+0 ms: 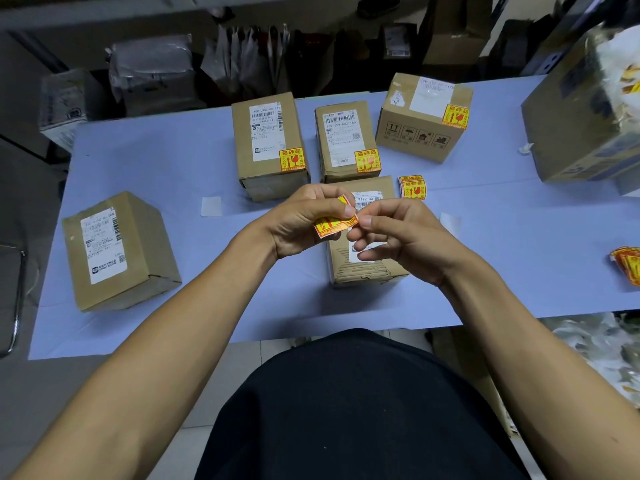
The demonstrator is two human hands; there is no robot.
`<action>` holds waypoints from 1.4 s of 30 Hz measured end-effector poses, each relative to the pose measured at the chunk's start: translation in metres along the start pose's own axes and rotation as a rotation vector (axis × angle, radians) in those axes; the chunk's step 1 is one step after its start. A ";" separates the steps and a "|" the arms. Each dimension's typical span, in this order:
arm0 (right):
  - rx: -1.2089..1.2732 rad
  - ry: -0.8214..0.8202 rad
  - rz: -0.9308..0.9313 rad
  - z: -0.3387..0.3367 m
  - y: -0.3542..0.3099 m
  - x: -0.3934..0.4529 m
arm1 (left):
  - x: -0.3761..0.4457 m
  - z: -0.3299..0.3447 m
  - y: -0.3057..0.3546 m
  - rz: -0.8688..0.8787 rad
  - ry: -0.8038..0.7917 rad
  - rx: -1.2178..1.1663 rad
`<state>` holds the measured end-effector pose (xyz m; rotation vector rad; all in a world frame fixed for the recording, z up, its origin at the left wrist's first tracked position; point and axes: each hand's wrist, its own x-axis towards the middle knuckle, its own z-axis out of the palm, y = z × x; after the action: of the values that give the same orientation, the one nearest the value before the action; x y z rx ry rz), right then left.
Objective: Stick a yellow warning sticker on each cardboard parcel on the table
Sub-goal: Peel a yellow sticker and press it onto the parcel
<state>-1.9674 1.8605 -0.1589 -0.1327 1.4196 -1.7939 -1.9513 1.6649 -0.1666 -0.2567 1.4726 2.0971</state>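
My left hand [304,220] holds a yellow and red warning sticker [334,225] above the nearest parcel [363,268]. My right hand [398,237] pinches the sticker's right corner with thumb and forefinger. Three parcels at the back carry a sticker each: the left one [268,143], the middle one [344,140] and the right one [424,116]. A parcel at the near left [117,251] shows only a white shipping label. A small stack of stickers [412,187] lies just right of the nearest parcel.
The blue table [173,161] holds two white backing slips [211,206] [450,223]. A big printed carton [585,112] stands at the far right, more stickers [628,266] lie at the right edge. Bags and boxes crowd behind the table.
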 end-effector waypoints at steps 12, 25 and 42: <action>0.007 0.034 -0.010 0.004 0.003 0.003 | 0.001 0.002 -0.002 0.041 0.021 -0.016; -0.033 0.289 -0.119 0.001 0.008 0.013 | 0.011 0.024 -0.020 0.325 0.434 0.306; -0.264 0.370 -0.126 -0.038 0.010 0.007 | 0.036 0.059 -0.037 0.312 0.484 0.329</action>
<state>-1.9867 1.8847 -0.1835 -0.0267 1.9493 -1.7869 -1.9517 1.7394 -0.1902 -0.4536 2.2398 2.0683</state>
